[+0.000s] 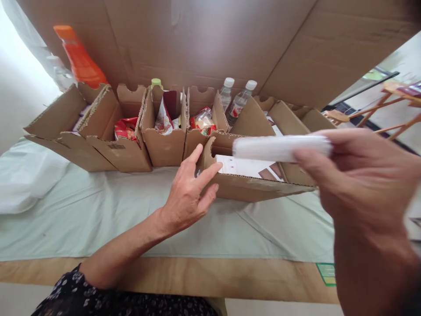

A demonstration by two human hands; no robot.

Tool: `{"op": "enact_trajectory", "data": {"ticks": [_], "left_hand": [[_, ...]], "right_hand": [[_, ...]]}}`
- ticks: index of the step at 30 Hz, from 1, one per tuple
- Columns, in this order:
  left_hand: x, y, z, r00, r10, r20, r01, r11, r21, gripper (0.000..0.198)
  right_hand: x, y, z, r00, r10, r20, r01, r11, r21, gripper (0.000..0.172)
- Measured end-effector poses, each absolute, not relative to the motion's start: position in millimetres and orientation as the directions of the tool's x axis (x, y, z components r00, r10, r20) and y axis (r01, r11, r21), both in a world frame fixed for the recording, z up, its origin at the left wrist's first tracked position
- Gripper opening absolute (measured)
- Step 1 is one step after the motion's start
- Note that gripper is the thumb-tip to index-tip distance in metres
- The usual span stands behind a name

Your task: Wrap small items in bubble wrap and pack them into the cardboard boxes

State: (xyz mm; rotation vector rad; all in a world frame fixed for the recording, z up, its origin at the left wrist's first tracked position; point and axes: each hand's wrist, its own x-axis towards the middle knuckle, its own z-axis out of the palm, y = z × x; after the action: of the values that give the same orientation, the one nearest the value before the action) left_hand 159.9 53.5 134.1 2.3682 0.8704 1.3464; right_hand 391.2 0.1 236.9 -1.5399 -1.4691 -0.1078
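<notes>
— What's under your arms?
— A wooden bench. Its near edge is bare, and a pale green cloth covers the rest. A green sticker sits at the edge on my right.

— And your hands?
— My right hand is close to the camera, fingers clamped on one end of a white tube. I hold it level above an open cardboard box. My left hand is low over the cloth, fingers apart, tips touching that box's near left corner.

— How does the tube look?
— Plain white, long and round. It's blurred, so I can't make out any print, and my fingers hide its right end.

— Farther back?
— A row of smaller boxes with snack packets, two clear bottles and an orange bottle. Behind them stands a tall cardboard sheet. Wooden furniture on the right is cut off.
</notes>
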Motion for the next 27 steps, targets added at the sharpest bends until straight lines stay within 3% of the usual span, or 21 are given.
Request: {"op": "enact_trajectory", "data": {"ticks": [7, 12, 19, 24, 27], "left_hand": [[153, 57, 139, 0.343, 0.627, 0.699, 0.471, -0.759, 0.450, 0.010], [156, 58, 134, 0.342, 0.617, 0.709, 0.456, -0.769, 0.448, 0.012], [158, 58, 134, 0.332, 0.611, 0.719, 0.457, -0.771, 0.443, 0.015], [160, 59, 132, 0.328, 0.591, 0.737, 0.446, -0.785, 0.430, 0.016], [161, 61, 132, 0.316, 0.583, 0.749, 0.441, -0.789, 0.428, 0.016]], "right_hand": [[351, 57, 236, 0.041, 0.868, 0.494, 0.901, 0.182, -0.394, 0.012], [341, 64, 238, 0.011, 0.951, 0.308, 0.930, 0.103, -0.353, 0.015], [333, 79, 242, -0.004, 0.988, 0.154, 1.000, 0.002, 0.013, 0.022], [318, 95, 233, -0.038, 0.999, -0.025, 0.999, 0.039, 0.033, 0.027], [311, 99, 230, -0.037, 0.998, -0.042, 0.996, 0.040, 0.078, 0.029]]}}
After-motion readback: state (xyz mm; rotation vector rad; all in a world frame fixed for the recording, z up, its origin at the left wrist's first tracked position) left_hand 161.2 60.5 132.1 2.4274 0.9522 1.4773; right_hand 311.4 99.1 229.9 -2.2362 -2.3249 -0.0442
